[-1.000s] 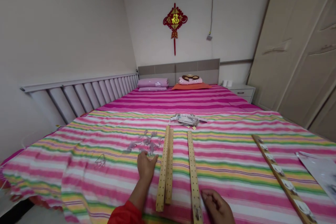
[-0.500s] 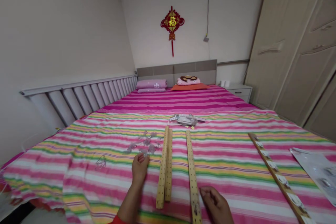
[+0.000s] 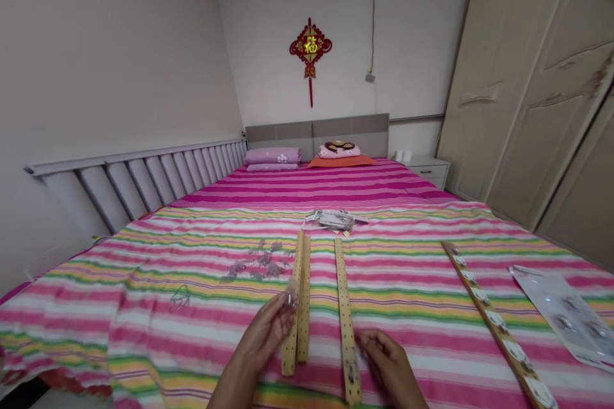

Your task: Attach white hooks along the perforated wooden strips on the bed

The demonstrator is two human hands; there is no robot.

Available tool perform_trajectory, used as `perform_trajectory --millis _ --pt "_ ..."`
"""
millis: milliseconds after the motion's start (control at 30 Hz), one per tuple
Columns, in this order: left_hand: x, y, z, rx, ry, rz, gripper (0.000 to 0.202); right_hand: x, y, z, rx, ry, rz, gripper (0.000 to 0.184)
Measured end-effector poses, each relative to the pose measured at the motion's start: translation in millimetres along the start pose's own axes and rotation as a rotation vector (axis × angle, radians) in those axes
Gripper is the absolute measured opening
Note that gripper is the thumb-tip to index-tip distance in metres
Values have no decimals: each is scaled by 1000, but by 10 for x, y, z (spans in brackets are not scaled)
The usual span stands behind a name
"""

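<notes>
My left hand [image 3: 268,332] pinches a small clear plastic bag [image 3: 290,293] with something shiny in it, held over the left pair of perforated wooden strips [image 3: 303,307]. More small clear bags [image 3: 263,260] lie loose on the striped cloth beyond that hand. My right hand [image 3: 387,358] rests with curled fingers beside the near end of a single perforated wooden strip [image 3: 346,319]. A small dark fitting sits on that near end. Whether the right fingers hold anything is hidden.
The striped cloth [image 3: 201,339] covers the bed. At right lie a wooden strip with several white-backed pieces [image 3: 495,319] and a clear blister sheet [image 3: 551,307]. A plastic packet [image 3: 330,220] is beyond the strips, and a thin clear loop [image 3: 180,297] at left. A railing [image 3: 144,185] borders the left.
My left hand has lifted a small plastic bag from the loose group and brought it right, over the paired strips. My right hand stays near the single strip. The view has shifted slightly.
</notes>
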State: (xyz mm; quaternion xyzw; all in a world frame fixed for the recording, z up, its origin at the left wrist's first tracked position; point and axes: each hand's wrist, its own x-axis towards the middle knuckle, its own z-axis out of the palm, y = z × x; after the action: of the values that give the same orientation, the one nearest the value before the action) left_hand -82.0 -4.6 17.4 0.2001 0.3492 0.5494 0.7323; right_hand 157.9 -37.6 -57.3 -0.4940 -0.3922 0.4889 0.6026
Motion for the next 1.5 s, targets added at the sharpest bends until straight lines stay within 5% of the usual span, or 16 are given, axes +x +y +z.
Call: perform_trajectory --millis 167,400,733,1067,1500 --pt "-111 -420 222 -145 -48 -226 11 -64 -238 178 56 -135 36 39" --pt "-113 -806 408 -107 -81 -273 11 -54 -366 251 100 -142 53 37" --pt "-96 -899 468 93 -77 -242 28 -9 -415 192 142 -74 81 34" --pt "219 -881 425 626 -12 137 33 180 -202 174 65 -65 37 35" --pt "427 -1063 342 746 82 154 17 286 50 84 27 -34 108 31"
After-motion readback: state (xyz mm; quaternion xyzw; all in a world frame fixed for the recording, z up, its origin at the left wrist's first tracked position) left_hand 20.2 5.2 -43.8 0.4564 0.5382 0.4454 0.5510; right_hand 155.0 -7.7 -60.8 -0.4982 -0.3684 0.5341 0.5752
